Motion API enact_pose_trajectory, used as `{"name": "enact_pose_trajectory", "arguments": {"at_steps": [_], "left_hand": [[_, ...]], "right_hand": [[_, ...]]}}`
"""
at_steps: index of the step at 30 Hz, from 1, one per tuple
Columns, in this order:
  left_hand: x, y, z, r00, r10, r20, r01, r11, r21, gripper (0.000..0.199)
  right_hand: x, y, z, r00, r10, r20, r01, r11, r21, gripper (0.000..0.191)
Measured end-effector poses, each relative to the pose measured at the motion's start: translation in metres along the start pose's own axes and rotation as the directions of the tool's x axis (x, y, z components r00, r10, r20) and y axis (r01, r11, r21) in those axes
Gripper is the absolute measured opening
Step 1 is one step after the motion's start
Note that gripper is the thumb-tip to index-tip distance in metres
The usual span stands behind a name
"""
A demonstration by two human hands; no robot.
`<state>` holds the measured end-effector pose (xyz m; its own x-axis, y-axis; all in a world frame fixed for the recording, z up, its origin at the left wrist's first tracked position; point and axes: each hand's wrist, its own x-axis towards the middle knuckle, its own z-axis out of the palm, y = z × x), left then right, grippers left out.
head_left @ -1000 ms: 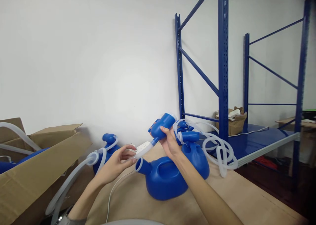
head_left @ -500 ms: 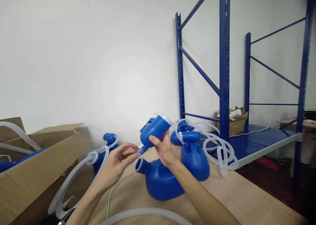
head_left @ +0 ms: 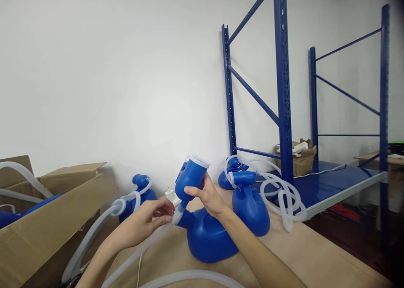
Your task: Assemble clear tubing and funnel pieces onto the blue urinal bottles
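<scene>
- The right hand (head_left: 211, 197) is gripping a blue plastic cup-shaped fitting with a white rim (head_left: 191, 178), thumb on the near side. It is holding the fitting tilted above the desk (head_left: 303, 254), wide mouth up and narrow stem down, probably to keep that stem within the left hand's reach.
- The left hand (head_left: 147, 222) is pinching a translucent flexible tube (head_left: 151, 238) close to the stem, apparently to steady its end there; how deeply the two are fitting together is impossible to tell.
- A rounded blue plastic jug (head_left: 211, 241) is resting just below the fitting, its neck partly hiding behind the stem and tube, so downward room is looking tight.
- A second blue jug with a handle (head_left: 252, 212) is standing beside it, near a loosely coiled clear tube (head_left: 284, 195), which is reaching toward the shelf's pale front edge (head_left: 347, 193) and narrowing room on the right.
- An open brown cardboard box (head_left: 63, 208) is bounding the left side, its flap slanting toward the left forearm.
- Above the fitting, open air before the white wall (head_left: 126, 90) is leaving space for lifting.
</scene>
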<state>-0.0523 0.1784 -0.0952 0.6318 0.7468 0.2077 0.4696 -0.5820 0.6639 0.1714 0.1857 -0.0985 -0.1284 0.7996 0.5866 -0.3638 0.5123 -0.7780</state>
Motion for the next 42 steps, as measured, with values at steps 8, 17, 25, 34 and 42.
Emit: {"name": "enact_pose_trajectory", "arguments": {"at_steps": [8,17,25,34,42], "left_hand": [[-0.002,-0.010,0.000,0.998,-0.056,0.016,0.050,0.966,0.253,0.022],[0.006,-0.034,-0.001,0.992,-0.091,0.082,0.074,0.979,0.188,0.032],[0.008,-0.029,-0.001,0.986,-0.124,0.111,0.135,0.985,-0.105,0.023],[0.007,-0.051,0.000,0.975,-0.134,0.179,0.172,0.961,-0.217,0.027],[0.011,-0.032,0.004,0.988,-0.095,0.123,0.105,0.991,-0.081,0.014]], "right_hand": [[0.000,0.001,-0.002,0.999,0.021,0.033,-0.019,0.998,-0.060,0.069],[0.000,0.003,-0.004,0.999,0.022,0.050,-0.018,0.997,-0.079,0.072],[0.001,0.004,-0.008,0.999,-0.015,0.031,0.017,0.998,-0.063,0.067],[0.001,0.002,-0.004,0.997,0.001,0.081,0.000,1.000,-0.014,0.070],[0.002,0.001,-0.008,0.997,-0.001,0.075,0.005,0.999,-0.053,0.070]]}}
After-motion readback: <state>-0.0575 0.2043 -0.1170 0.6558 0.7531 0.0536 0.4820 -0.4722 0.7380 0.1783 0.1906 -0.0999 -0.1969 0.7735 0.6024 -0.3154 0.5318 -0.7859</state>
